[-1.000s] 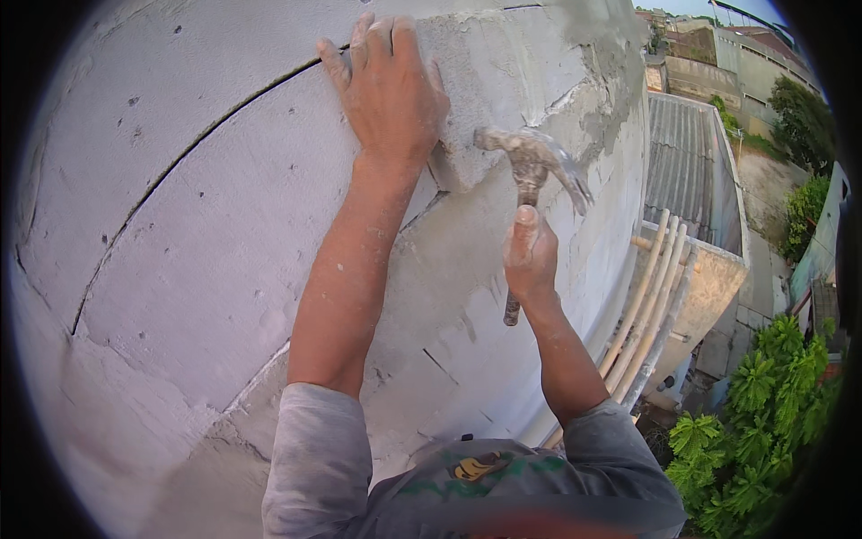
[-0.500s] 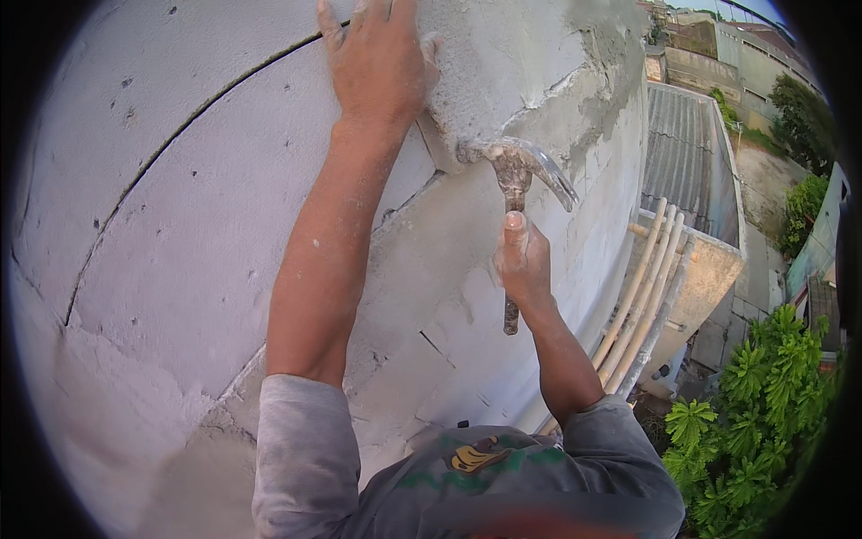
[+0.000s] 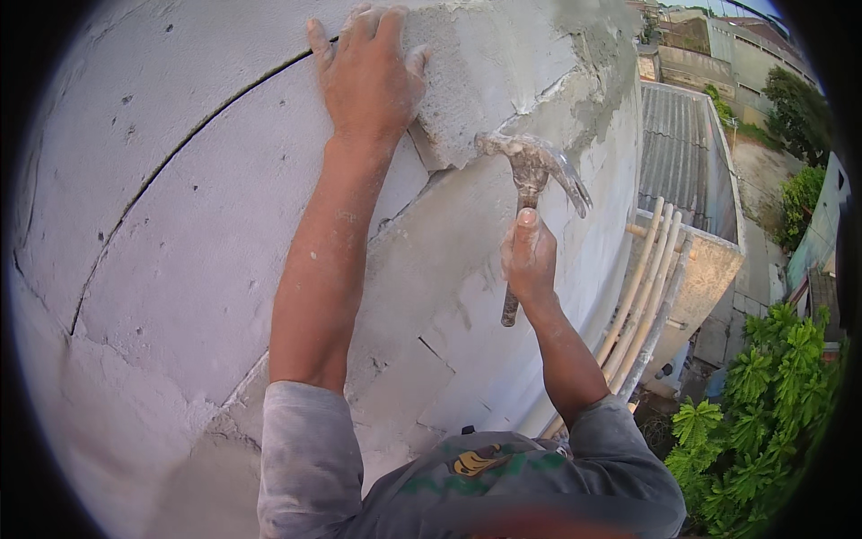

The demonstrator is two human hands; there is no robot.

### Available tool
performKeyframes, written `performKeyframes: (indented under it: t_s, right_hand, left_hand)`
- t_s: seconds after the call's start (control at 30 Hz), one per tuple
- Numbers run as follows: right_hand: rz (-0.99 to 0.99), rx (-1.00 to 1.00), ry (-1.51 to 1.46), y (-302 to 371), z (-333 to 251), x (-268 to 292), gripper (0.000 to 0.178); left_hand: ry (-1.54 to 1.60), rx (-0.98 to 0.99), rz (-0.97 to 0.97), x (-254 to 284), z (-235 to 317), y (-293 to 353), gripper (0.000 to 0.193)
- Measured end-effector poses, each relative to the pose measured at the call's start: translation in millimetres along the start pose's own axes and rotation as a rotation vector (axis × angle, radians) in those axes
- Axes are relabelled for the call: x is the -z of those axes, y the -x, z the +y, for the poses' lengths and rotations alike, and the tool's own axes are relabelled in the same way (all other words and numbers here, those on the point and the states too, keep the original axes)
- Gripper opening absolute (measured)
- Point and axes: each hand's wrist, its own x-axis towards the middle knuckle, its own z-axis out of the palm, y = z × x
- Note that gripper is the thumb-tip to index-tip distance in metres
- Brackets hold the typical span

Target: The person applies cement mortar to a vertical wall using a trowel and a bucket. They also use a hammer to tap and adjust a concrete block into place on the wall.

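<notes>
Outdoors, against a pale wall (image 3: pixel 409 296) across left and centre of frame. Noted at upper centre: rough block (image 3: pixel 462 72). Noted right of centre: hammer (image 3: pixel 532 171), long axis near upright, head toward block's lower edge; cannot tell if touching. At block's left edge, left hand (image 3: pixel 370 90), spread, not gripping. Clamped round handle (image 3: pixel 510 310), right hand (image 3: pixel 532 259); block up-left of grip.

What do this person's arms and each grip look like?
The left sleeve and right sleeve are grey, ending near the elbows, the left dusty. Bare forearms carry pale specks. The left grip and right grip are ungloved and dusty.
</notes>
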Motion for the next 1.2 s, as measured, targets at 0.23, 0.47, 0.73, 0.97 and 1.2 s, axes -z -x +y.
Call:
performKeyframes:
  t_s: [0.23,0.47,0.73,0.97,1.2]
  right_hand:
    - [0.125,0.053,-0.334,-20.4,-63.6,7.8,0.058]
    - [-0.006,0.149,0.27,-34.8,-15.8,-12.4,0.057]
    - [0.248,0.057,-0.423,-26.2,-44.6,0.9,0.058]
    - [-0.005,-0.076,0.138,-41.6,-4.3,0.1,0.062]
    - [0.24,0.029,-0.085,-29.6,22.1,-4.4,0.061]
  left_hand:
    - [0.085,0.05,0.106,10.8,8.8,0.3,0.043]
    - [0.023,0.037,-0.01,8.2,7.2,-2.5,0.042]
    - [-0.04,0.019,0.109,-0.9,5.8,1.2,0.045]
    - [-0.043,0.048,0.072,-2.8,5.6,5.3,0.047]
    - [-0.02,0.068,0.078,-0.4,15.8,-1.4,0.049]
